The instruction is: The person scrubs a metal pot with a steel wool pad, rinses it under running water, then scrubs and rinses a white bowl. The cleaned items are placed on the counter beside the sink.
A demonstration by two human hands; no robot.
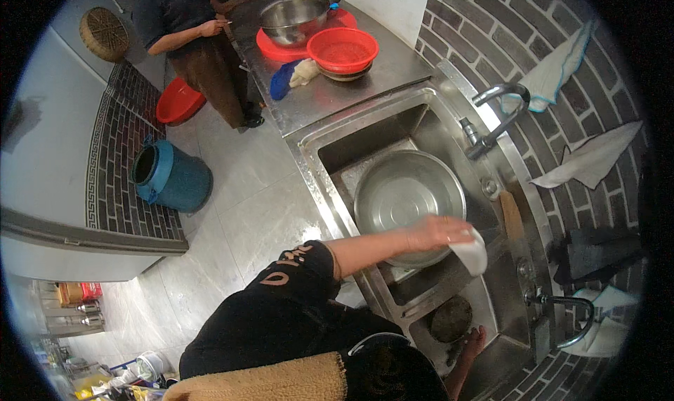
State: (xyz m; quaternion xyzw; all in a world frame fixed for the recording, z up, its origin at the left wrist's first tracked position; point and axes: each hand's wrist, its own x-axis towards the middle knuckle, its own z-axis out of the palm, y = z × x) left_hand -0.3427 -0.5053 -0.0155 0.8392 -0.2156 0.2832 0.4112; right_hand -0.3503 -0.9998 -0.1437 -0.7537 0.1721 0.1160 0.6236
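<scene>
My left hand, blurred, is shut on a smooth white object, perhaps a small dish or a cloth. It reaches over the rim of a large stainless steel basin that sits in the upper sink compartment and looks to hold clear water. My right hand is low in the other sink compartment, its fingers somewhat apart and nothing visible in them. Beside it on the sink floor lies a dark, roundish object, whose kind I cannot tell.
Two curved faucets rise along the brick wall, where cloths hang. Red plastic basins, a steel bowl and a blue glove or cloth sit on the counter. Another person stands beyond a blue barrel.
</scene>
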